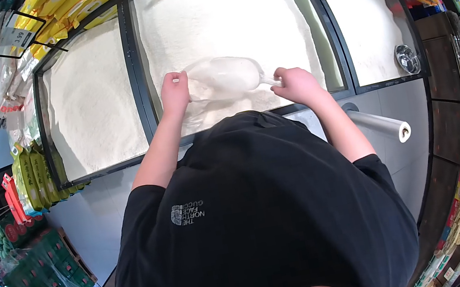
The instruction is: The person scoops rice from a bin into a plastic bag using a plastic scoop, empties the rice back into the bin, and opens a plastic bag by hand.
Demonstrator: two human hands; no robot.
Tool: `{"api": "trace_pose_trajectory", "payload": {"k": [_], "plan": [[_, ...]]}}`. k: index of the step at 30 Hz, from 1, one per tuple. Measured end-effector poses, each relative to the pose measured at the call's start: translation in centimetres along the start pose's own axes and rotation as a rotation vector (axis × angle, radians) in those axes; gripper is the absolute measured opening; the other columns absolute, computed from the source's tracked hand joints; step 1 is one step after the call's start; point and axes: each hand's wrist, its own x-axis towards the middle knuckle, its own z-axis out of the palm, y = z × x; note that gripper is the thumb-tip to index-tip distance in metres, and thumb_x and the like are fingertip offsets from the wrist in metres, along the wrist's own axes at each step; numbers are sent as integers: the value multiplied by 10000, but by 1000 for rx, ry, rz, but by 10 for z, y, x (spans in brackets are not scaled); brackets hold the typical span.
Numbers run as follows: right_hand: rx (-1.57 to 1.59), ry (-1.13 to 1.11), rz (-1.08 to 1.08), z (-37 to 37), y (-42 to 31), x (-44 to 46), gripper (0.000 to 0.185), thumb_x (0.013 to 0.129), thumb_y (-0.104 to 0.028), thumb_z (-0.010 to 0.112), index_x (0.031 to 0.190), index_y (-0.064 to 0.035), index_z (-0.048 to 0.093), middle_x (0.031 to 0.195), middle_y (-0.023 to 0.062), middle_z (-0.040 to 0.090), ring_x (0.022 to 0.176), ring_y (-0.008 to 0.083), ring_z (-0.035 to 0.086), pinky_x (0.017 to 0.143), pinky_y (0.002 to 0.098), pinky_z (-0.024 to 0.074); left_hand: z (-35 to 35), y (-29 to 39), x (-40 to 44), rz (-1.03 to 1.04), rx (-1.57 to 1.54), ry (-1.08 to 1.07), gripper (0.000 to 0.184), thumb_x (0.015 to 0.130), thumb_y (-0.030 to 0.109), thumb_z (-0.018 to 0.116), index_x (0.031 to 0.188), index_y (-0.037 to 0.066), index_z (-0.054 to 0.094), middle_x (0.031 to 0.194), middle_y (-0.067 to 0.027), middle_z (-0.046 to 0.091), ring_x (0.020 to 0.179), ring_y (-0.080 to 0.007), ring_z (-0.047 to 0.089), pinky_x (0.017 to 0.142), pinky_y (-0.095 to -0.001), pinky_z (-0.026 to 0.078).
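My right hand [296,85] is closed around the handle of a clear scoop [234,75], which lies tilted over the middle bin with its mouth pointing left. My left hand [175,93] pinches the edge of a thin clear plastic bag [197,95]. The scoop's mouth is at the bag's opening; how far it reaches inside is hard to make out. Beneath both hands is a bed of fine white grain, probably rice [214,12], filling the middle bin.
Black-framed dividers [136,68] separate the middle bin from white-filled bins on either side. A shiny metal bowl [407,59] rests in the right bin. Below its front edge sticks out a roll of plastic bags [382,124]. Yellow packets [68,12] and green packets [35,176] stand left.
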Motion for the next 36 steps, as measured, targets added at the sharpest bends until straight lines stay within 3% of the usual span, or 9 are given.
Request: {"api": "trace_pose_trajectory", "payload": {"k": [3, 11, 14, 17, 21, 23, 29, 30, 36], "plan": [[276, -61, 213, 6, 41, -22, 461, 814, -374, 742, 1114, -26, 700, 930, 187, 737, 920, 326, 716, 830, 408, 557, 0, -4, 3, -6, -19, 2, 287, 971, 303, 637, 1006, 25, 578, 670, -69, 614, 520, -166, 592, 479, -328, 494], [119, -64, 330, 78, 132, -2, 515, 848, -467, 669, 1007, 19, 731, 982, 240, 726, 955, 372, 703, 862, 442, 550, 0, -1, -3, -49, -38, 44, 283, 977, 298, 629, 1027, 23, 582, 629, -54, 581, 466, -141, 544, 455, -308, 447], [223, -123, 242, 106, 123, 43, 527, 839, -466, 693, 1017, 29, 724, 894, 222, 729, 908, 367, 708, 852, 438, 551, -2, 1, -10, -67, -10, 41, 277, 978, 293, 625, 1026, 24, 581, 634, -56, 587, 471, -141, 547, 458, -309, 448], [427, -222, 324, 131, 101, 83, 489, 838, -442, 690, 992, 21, 726, 833, 193, 727, 796, 312, 719, 768, 408, 571, -1, 8, -17, -80, 59, 60, 274, 977, 291, 623, 1030, 26, 581, 644, -62, 600, 478, -143, 552, 464, -312, 454], [325, -143, 224, 141, 99, 97, 443, 841, -410, 697, 949, 19, 718, 770, 145, 711, 637, 228, 690, 633, 361, 562, -5, 6, -18, -56, 79, 77, 278, 976, 296, 622, 1028, 27, 581, 668, -72, 617, 489, -148, 562, 474, -312, 465], [272, -25, 132, 142, 115, 80, 421, 845, -398, 708, 910, 18, 707, 738, 115, 695, 572, 190, 659, 578, 340, 544, -7, 5, -19, -31, 79, 71, 281, 976, 299, 624, 1026, 26, 581, 677, -77, 620, 492, -150, 566, 478, -311, 471], [710, -95, 289, 99, 123, 16, 312, 872, -314, 740, 872, -10, 670, 664, 36, 627, 487, 112, 544, 464, 285, 443, 0, 1, -11, -39, 43, 101, 276, 977, 293, 626, 1011, 23, 584, 650, -70, 598, 495, -149, 570, 466, -315, 468], [692, -98, 290, 91, 123, 9, 350, 840, -345, 745, 876, -3, 685, 681, 52, 656, 535, 131, 605, 527, 297, 507, 3, 2, -11, -30, 25, 90, 275, 977, 292, 626, 1009, 22, 584, 647, -68, 596, 495, -149, 570, 464, -316, 467], [755, -74, 307, 48, 109, -27, 335, 864, -349, 740, 889, -22, 670, 668, 22, 617, 538, 109, 565, 511, 278, 470, 5, -2, -5, -11, -37, 42, 273, 978, 291, 625, 1000, 22, 581, 639, -64, 591, 481, -148, 565, 465, -316, 466]]}}
